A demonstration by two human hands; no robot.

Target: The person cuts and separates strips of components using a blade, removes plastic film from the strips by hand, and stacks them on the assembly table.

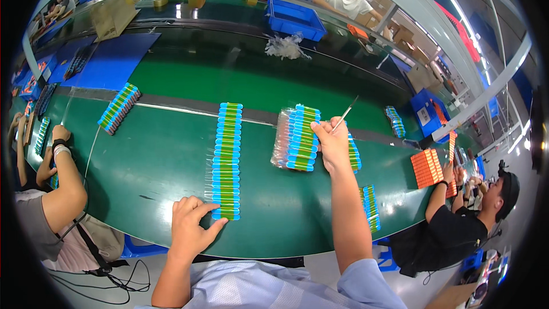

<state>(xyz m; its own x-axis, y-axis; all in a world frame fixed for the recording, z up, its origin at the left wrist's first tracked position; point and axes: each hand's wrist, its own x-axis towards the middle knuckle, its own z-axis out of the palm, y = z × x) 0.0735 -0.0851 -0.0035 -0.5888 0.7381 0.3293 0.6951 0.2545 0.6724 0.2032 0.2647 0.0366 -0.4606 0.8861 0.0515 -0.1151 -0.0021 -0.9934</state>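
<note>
A long overlapping row of small blue-and-green packets (pixel 227 160) runs away from me on the green table. At its near end lies my left hand (pixel 191 226), thumb and forefinger apart and touching the last packets. My right hand (pixel 334 143) is closed around a thin, pointed metal tool (pixel 346 113); its exact kind is unclear. The right thumb touches the edge of a stack of the same packets in clear wrapping (pixel 301 137). More blue-and-green packets (pixel 353 154) show partly behind my right wrist, and another short row (pixel 371 209) lies right of my forearm.
Further packet rows lie at left (pixel 119 109) and far right (pixel 394 121). A blue bin (pixel 294 20) and crumpled clear plastic (pixel 286 47) are across the table. Co-workers sit on both sides; the right one handles orange packs (pixel 426 169). A metal frame post (pixel 486 100) stands at right.
</note>
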